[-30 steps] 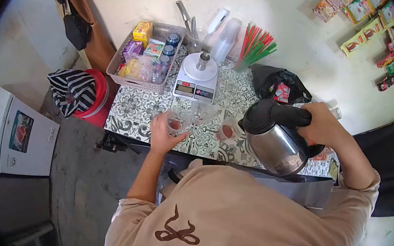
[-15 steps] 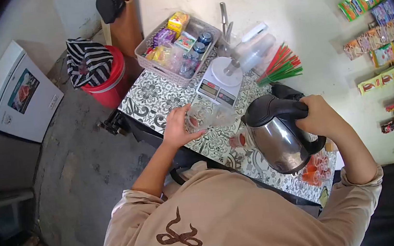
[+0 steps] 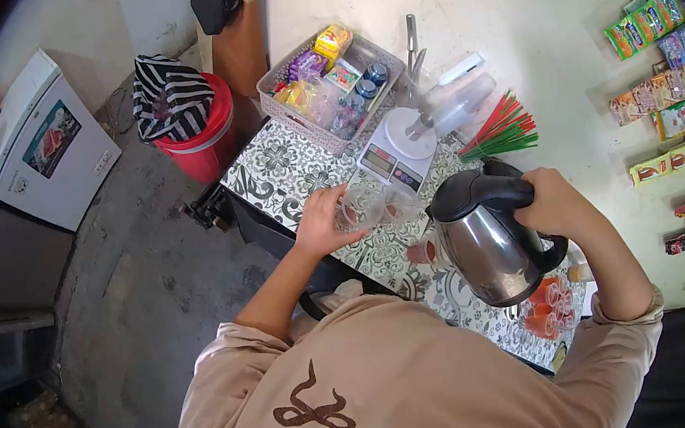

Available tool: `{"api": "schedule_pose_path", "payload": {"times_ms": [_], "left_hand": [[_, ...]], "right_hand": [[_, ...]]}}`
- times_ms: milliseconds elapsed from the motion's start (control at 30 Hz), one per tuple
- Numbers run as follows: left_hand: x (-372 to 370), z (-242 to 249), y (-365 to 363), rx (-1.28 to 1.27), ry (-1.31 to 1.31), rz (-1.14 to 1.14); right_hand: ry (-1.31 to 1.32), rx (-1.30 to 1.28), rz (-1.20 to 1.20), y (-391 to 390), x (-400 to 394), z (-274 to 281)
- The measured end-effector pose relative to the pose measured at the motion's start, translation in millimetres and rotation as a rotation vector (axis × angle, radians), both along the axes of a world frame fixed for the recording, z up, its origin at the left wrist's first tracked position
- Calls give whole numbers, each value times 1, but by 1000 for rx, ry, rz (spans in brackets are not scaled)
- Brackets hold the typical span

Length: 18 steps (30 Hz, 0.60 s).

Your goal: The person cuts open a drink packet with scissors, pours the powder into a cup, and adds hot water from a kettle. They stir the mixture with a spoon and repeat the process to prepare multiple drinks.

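Observation:
My right hand [image 3: 546, 203] is wrapped round the black handle of a steel kettle [image 3: 490, 248], which is tilted over the patterned table top [image 3: 273, 158]. At the middle, my left hand [image 3: 327, 222] curves its fingers and thumb around the side of a clear plastic cup [image 3: 361, 207]. Another clear cup [image 3: 396, 206] stands beside it. A cup with something red in it [image 3: 421, 252] is just left of the kettle. Several cups of orange-red liquid [image 3: 546, 309] stand together at the lower right, below the kettle.
Behind the cups are a white kitchen scale [image 3: 391, 162], a basket of packets and jars [image 3: 285, 119], red and green straws [image 3: 502, 132] and a knife [image 3: 411, 37]. Sachets [image 3: 650, 22] hang at the right. A red bin [image 3: 204, 149] and a white freezer [image 3: 56, 149] stand left.
The whole view has shifted slightly, moving the scene right and down. My left hand stays at the clear cup, and my right hand still holds the tilted kettle.

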<state>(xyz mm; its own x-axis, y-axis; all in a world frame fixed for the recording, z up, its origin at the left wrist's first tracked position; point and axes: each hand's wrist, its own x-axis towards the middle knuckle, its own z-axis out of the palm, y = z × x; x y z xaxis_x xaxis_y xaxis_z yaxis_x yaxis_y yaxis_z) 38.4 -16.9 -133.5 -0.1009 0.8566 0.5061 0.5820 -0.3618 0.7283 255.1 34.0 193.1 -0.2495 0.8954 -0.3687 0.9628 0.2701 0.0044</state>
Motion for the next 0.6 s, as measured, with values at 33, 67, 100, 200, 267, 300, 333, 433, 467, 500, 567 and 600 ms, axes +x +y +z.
{"api": "schedule_pose_path", "payload": {"times_ms": [33, 67, 100, 200, 267, 300, 333, 433, 467, 500, 567, 600], "left_hand": [[0, 0, 0, -9, -4, -9], [-1, 0, 0, -18, -8, -16], [-1, 1, 0, -19, -9, -15], [0, 2, 0, -14, -10, -10], [0, 1, 0, -12, -10, -9], [0, 1, 0, -17, -12, -11], [0, 1, 0, -23, -14, -13], [0, 1, 0, -20, -5, -7], [0, 1, 0, -16, 1, -3], [0, 0, 0, -21, -4, -5], [0, -1, 0, -34, -14, -10], [0, -1, 0, -29, -19, -4]], "right_hand": [[-3, 8, 8, 0, 0, 0], [-6, 16, 16, 1, 1, -1], [-8, 22, 25, 1, 2, -2], [-1, 13, 24, 2, 3, -2], [-17, 10, 22, 1, 3, -1], [-25, 9, 21, 1, 2, -1], [-27, 17, 18, 0, 2, 0], [-28, 29, 16, -2, 2, 1], [-26, 27, 20, -1, 3, 0], [-24, 25, 24, 0, 4, 1], [-46, 6, 20, 0, 4, 2], [-56, -4, 20, 0, 3, 3]]}}
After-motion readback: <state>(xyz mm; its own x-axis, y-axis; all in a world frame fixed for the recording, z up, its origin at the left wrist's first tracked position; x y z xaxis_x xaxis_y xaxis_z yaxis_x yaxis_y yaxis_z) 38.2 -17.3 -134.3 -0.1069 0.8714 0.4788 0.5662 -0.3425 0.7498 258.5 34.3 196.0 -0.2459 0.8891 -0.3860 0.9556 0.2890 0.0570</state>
